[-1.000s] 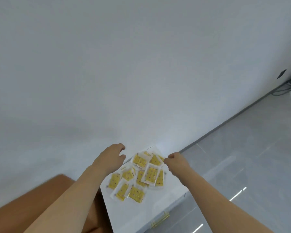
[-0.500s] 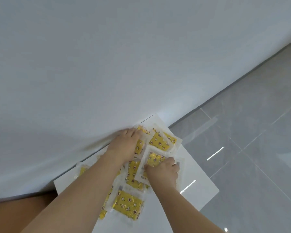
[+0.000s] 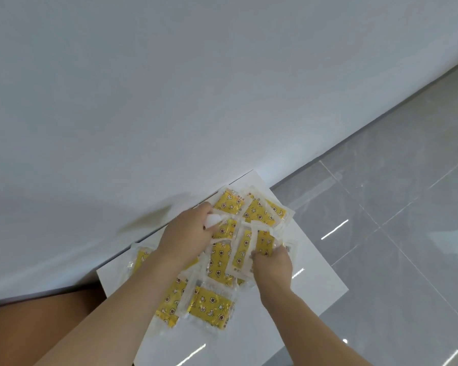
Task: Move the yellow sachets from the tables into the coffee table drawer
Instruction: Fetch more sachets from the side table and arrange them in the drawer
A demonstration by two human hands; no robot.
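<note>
The sachets [image 3: 211, 305] are showing bright yellow panels printed with white stars, moons and small dark-centred flowers, inside clear wrappers with whitish borders. The counter [image 3: 315, 276] under them is gleaming glossy white. The wall [image 3: 169, 88] behind the counter is looking plain pale grey-white; the floor [image 3: 394, 207] beside the counter is showing grey marbled tiles.

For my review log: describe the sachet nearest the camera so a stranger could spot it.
On the white table against the wall lies a heap of yellow sachets. The nearest sachet lies flat between the forearms, wholly uncovered, while both hands grip others further back.
</note>
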